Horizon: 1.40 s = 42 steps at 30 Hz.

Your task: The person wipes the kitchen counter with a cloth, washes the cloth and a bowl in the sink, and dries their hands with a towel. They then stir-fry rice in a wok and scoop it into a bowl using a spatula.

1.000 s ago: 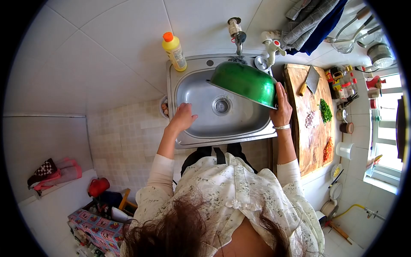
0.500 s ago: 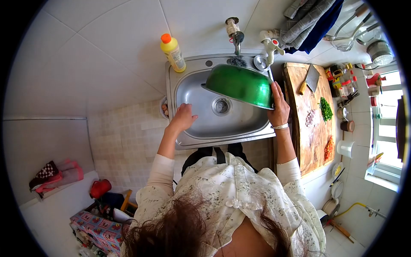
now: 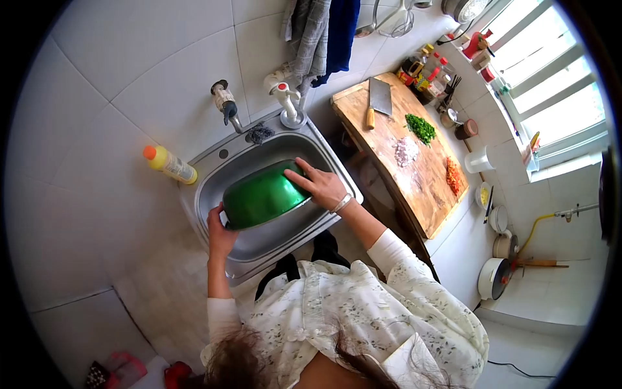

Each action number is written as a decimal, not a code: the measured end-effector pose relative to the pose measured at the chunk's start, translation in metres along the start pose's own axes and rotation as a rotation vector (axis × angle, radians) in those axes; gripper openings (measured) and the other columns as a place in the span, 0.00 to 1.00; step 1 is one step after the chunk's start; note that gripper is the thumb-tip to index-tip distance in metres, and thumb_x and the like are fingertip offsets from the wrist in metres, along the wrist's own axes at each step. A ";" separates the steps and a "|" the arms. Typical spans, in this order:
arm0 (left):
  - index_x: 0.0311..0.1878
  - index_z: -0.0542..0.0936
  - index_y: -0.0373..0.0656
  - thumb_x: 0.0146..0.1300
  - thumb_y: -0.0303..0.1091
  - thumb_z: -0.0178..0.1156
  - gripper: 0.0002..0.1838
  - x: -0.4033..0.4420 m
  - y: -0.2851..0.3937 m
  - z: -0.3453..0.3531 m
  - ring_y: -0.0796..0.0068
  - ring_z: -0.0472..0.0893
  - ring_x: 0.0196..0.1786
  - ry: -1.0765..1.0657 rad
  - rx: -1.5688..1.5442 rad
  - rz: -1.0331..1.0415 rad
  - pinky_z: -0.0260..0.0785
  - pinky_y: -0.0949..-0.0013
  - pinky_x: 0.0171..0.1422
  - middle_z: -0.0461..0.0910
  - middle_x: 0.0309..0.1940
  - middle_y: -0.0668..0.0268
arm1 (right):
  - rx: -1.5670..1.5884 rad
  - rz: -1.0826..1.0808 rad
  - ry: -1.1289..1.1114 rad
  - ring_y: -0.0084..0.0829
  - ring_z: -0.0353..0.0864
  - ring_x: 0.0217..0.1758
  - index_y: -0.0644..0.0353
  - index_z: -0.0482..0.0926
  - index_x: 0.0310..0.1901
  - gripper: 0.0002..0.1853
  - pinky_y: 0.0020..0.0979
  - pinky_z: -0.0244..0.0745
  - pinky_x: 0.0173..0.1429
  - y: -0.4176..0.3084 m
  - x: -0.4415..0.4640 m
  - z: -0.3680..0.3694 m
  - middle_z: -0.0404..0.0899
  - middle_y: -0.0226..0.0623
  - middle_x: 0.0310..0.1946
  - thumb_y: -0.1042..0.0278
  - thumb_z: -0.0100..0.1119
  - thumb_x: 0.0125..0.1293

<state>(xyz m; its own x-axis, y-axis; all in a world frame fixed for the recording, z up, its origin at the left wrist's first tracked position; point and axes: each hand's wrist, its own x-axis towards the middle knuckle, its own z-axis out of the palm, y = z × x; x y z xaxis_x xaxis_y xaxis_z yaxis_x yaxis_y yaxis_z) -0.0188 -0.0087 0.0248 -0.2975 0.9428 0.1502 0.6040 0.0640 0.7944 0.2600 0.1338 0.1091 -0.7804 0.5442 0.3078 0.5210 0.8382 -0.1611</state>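
Observation:
Tilted over the steel sink (image 3: 304,243) is a shiny green basin (image 3: 262,194), its outer side towards me. My left hand (image 3: 221,235) grips its rim at the lower left. On the upper right part of the basin, my right hand (image 3: 319,185) is closed round the edge, with fingers lying over the green side. The inside of the basin is hidden from me. Behind it on the sink ledge are a dark scouring pad (image 3: 260,134) and a faucet (image 3: 228,109).
A yellow bottle with an orange cap (image 3: 170,164) stands at the sink's left corner. To the right, a wooden cutting board (image 3: 395,172) bears a cleaver (image 3: 378,100), chopped greens (image 3: 420,129), a pale chopped heap (image 3: 407,152) and orange-red pieces (image 3: 453,176). Condiment bottles (image 3: 427,76) line the wall.
My left hand, free before, has taken hold of the basin's rim. The basin has moved lower and towards the left side of the sink. My view has turned to the right.

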 end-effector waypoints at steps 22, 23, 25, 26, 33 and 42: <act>0.56 0.69 0.38 0.52 0.24 0.55 0.25 0.015 0.020 -0.007 0.49 0.73 0.45 0.192 0.259 0.166 0.65 0.54 0.49 0.77 0.37 0.54 | 0.150 0.081 0.213 0.43 0.81 0.44 0.41 0.70 0.59 0.31 0.34 0.78 0.37 -0.003 -0.009 0.003 0.68 0.43 0.61 0.79 0.53 0.52; 0.57 0.69 0.38 0.52 0.25 0.56 0.25 0.013 0.012 -0.005 0.50 0.73 0.45 0.239 0.213 0.229 0.65 0.54 0.48 0.77 0.38 0.54 | 0.145 -0.007 0.344 0.42 0.80 0.47 0.40 0.70 0.59 0.28 0.34 0.78 0.38 0.001 -0.009 0.007 0.68 0.43 0.61 0.77 0.52 0.56; 0.56 0.70 0.38 0.53 0.34 0.61 0.26 0.008 -0.009 0.004 0.52 0.75 0.43 0.237 0.252 0.220 0.65 0.55 0.48 0.77 0.39 0.54 | 0.141 0.050 0.265 0.41 0.80 0.48 0.36 0.70 0.58 0.28 0.34 0.79 0.38 0.000 -0.014 0.010 0.69 0.43 0.59 0.76 0.51 0.55; 0.53 0.73 0.37 0.52 0.40 0.64 0.27 0.006 0.001 0.002 0.54 0.76 0.43 0.254 0.202 0.206 0.66 0.57 0.48 0.78 0.39 0.55 | 0.124 0.098 0.243 0.39 0.81 0.45 0.35 0.69 0.59 0.29 0.32 0.79 0.37 -0.005 -0.012 0.010 0.69 0.42 0.59 0.75 0.52 0.55; 0.44 0.74 0.38 0.51 0.36 0.65 0.19 -0.013 -0.024 0.003 0.61 0.75 0.42 0.404 0.185 0.228 0.67 0.63 0.46 0.76 0.37 0.59 | 0.155 0.068 0.253 0.39 0.80 0.45 0.31 0.60 0.65 0.37 0.34 0.77 0.40 -0.014 -0.011 0.016 0.67 0.45 0.61 0.73 0.54 0.53; 0.38 0.76 0.37 0.57 0.34 0.58 0.11 -0.007 -0.034 0.015 0.50 0.78 0.38 0.138 0.168 -0.282 0.68 0.57 0.43 0.79 0.32 0.51 | 0.355 0.235 0.219 0.37 0.81 0.43 0.40 0.71 0.57 0.29 0.32 0.78 0.39 -0.012 -0.001 0.035 0.77 0.34 0.49 0.74 0.57 0.51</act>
<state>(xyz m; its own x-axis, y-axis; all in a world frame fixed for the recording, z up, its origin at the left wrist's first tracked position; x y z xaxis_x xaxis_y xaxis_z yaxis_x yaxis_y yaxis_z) -0.0255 -0.0128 -0.0121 -0.5599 0.8282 0.0262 0.5937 0.3789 0.7099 0.2426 0.1249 0.0783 -0.5446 0.7325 0.4085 0.4952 0.6739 -0.5483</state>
